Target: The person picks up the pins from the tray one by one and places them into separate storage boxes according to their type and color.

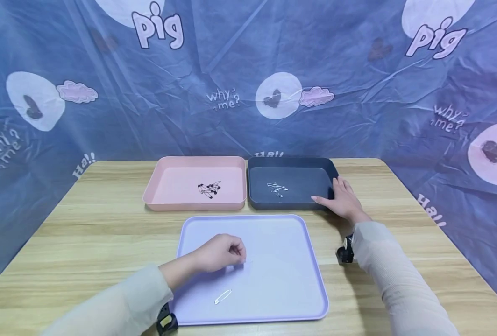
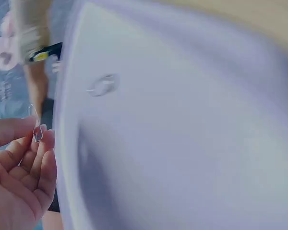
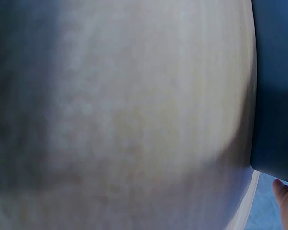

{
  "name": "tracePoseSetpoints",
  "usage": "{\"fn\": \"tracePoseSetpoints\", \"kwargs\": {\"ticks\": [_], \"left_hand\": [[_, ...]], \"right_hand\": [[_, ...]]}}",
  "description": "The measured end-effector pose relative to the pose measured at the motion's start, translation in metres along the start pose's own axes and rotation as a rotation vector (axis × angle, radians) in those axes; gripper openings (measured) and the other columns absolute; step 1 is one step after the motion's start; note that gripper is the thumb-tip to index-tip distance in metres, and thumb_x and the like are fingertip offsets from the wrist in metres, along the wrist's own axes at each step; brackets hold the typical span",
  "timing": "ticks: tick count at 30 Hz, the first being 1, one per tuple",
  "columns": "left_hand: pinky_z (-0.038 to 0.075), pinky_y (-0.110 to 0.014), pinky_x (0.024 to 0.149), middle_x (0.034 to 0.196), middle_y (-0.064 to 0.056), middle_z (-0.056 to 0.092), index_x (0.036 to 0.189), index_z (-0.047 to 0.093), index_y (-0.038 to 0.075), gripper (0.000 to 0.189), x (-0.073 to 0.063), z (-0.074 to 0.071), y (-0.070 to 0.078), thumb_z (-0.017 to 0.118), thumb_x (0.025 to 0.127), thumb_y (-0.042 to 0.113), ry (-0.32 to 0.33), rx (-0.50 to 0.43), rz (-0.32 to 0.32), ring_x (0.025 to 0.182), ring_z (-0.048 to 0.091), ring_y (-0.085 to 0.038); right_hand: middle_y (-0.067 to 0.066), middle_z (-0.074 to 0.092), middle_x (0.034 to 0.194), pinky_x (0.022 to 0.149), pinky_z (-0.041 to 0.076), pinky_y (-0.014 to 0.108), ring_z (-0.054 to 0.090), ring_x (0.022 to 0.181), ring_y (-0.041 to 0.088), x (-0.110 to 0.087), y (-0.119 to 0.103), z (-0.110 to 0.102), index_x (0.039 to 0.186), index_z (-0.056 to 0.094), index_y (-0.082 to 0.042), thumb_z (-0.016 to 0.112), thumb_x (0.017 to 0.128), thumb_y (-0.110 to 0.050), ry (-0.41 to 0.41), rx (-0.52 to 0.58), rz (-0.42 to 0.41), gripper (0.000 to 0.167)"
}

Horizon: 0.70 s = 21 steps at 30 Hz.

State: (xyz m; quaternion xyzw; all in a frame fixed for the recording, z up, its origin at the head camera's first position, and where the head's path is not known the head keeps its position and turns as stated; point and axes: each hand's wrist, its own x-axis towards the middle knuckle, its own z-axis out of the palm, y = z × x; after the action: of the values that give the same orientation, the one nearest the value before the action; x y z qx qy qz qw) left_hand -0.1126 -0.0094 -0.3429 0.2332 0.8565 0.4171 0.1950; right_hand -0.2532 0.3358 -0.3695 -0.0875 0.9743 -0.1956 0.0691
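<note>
My left hand is over the lavender tray, pinching a silver safety pin between thumb and fingertip. On that tray, nearer the front, lies another silver safety pin; it looks blurred in the left wrist view. At the back right, my right hand touches the near right corner of the dark tray, thumb and fingers spread apart. Several silver safety pins lie inside the dark tray. In the right wrist view only part of the right hand and the tray's wall appear.
A pink tray stands left of the dark one, holding several black safety pins. Everything stands on a wood-grain table. Behind it hangs a blue printed cloth.
</note>
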Motion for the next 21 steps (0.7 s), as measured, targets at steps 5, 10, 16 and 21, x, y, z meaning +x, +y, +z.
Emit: {"fn": "tracePoseSetpoints", "kwargs": {"ticks": [5, 10, 16, 21], "left_hand": [[0.046, -0.023, 0.060, 0.068, 0.004, 0.057, 0.075, 0.060, 0.005, 0.002, 0.011, -0.012, 0.006, 0.061, 0.076, 0.005, 0.025, -0.058, -0.021, 0.062, 0.053, -0.010], [0.046, -0.026, 0.061, 0.069, 0.000, 0.057, 0.077, 0.060, 0.003, 0.002, 0.021, -0.022, 0.013, 0.060, 0.076, 0.004, 0.033, -0.164, -0.059, 0.064, 0.054, -0.013], [0.048, -0.026, 0.064, 0.070, -0.004, 0.059, 0.079, 0.058, -0.001, 0.005, 0.035, -0.031, 0.020, 0.059, 0.078, 0.004, 0.026, -0.284, -0.114, 0.066, 0.057, -0.014], [0.049, -0.029, 0.069, 0.076, -0.007, 0.060, 0.081, 0.057, -0.002, 0.005, 0.045, -0.034, 0.021, 0.057, 0.079, 0.001, 0.052, -0.348, -0.159, 0.069, 0.058, -0.015]], "right_hand": [[0.030, -0.005, 0.137, 0.099, 0.003, 0.051, -0.006, 0.124, 0.042, 0.000, -0.002, 0.001, 0.133, 0.000, 0.011, 0.043, 0.073, -0.067, -0.005, 0.000, -0.006, 0.107], [0.029, -0.005, 0.137, 0.099, 0.003, 0.051, -0.007, 0.125, 0.041, 0.000, -0.003, 0.001, 0.133, 0.000, 0.011, 0.044, 0.073, -0.067, -0.011, 0.009, -0.009, 0.107], [0.029, -0.004, 0.138, 0.099, 0.004, 0.051, -0.004, 0.125, 0.042, 0.000, -0.001, -0.001, 0.133, 0.002, 0.011, 0.044, 0.073, -0.067, -0.003, 0.002, -0.001, 0.107], [0.030, -0.005, 0.137, 0.099, 0.004, 0.051, -0.005, 0.124, 0.042, 0.001, 0.001, -0.001, 0.132, 0.001, 0.012, 0.042, 0.074, -0.067, -0.012, -0.022, -0.008, 0.107]]}}
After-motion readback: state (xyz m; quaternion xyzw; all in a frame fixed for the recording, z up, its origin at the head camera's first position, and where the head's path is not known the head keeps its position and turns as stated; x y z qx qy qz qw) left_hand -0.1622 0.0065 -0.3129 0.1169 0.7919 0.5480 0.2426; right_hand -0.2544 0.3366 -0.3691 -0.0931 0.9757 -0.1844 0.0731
